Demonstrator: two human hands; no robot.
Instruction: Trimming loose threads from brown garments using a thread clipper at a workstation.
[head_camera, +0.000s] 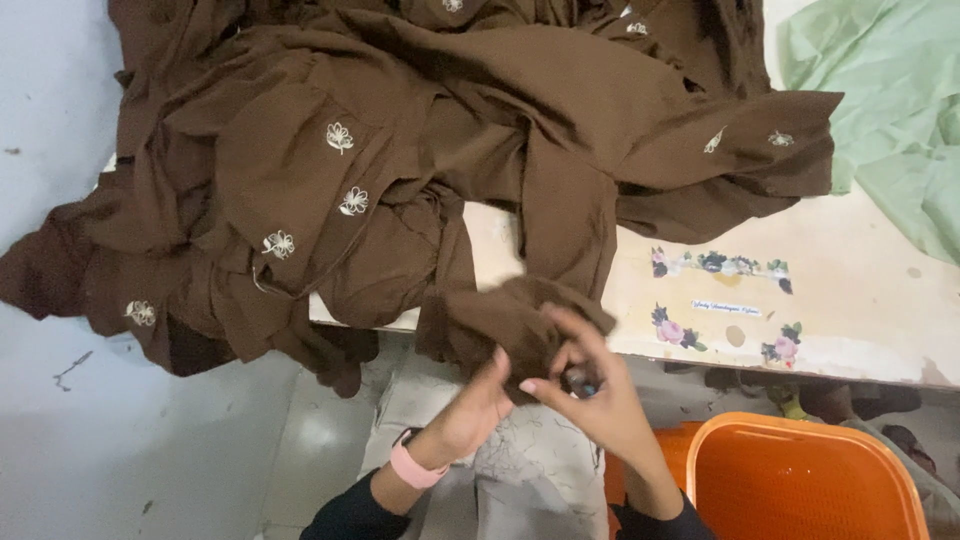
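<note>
Soft brown cloth (400, 170) with small pale embroidered flowers lies heaped and creased on the table (860, 300), one bunched end hanging over its near edge. The left hand (475, 405) pinches that end; the right hand (590, 385) grips it too, fingers curled round a small dark tool (583, 383). A smooth orange plastic tub (800, 480) sits below the table.

This looks like a small garment workshop. A heap of brown fabric with embroidered white flowers (400, 170) covers a worn cream worktable (860, 300) with flower stickers, pale green cloth (890, 100) lies far right, and an orange plastic bin (800, 480) stands near right on a thread-littered floor (520, 470).
</note>
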